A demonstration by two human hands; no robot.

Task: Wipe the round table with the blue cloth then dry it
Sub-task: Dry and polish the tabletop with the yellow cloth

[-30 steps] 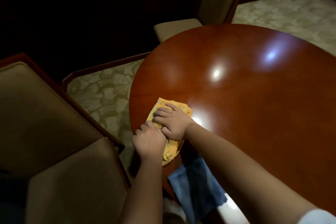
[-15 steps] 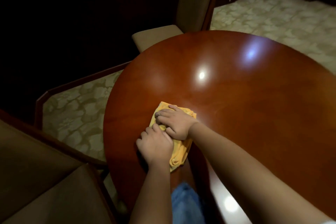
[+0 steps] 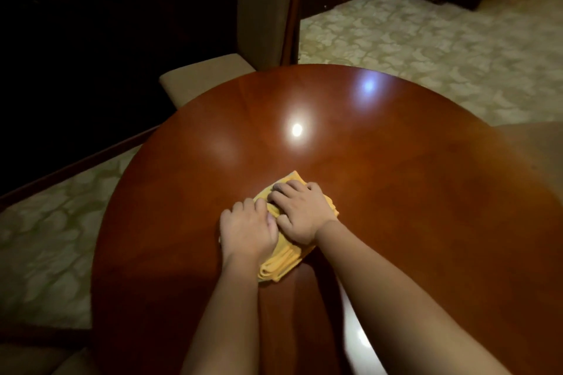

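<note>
Pressing down side by side, the left hand [image 3: 247, 230] and the right hand [image 3: 300, 213] are both lying on a folded yellow cloth [image 3: 278, 265] on the round wooden bench [image 3: 411, 207]. The left hand's fingers are curling over the cloth's near-left part, and the right hand's fingers are bending over its far part, the thumb touching the left hand's knuckles; neither hand is lifting the cloth. Folded edges of the cloth are showing just behind the two wrists and at a corner beyond the right hand's fingertips. Ceiling lights are reflecting in the polished bench top well beyond the hands. An upholstered chair [image 3: 213, 76] is standing at the bench's far-left edge, on patterned carpet [image 3: 426, 49]. No blue cloth is showing.
</note>
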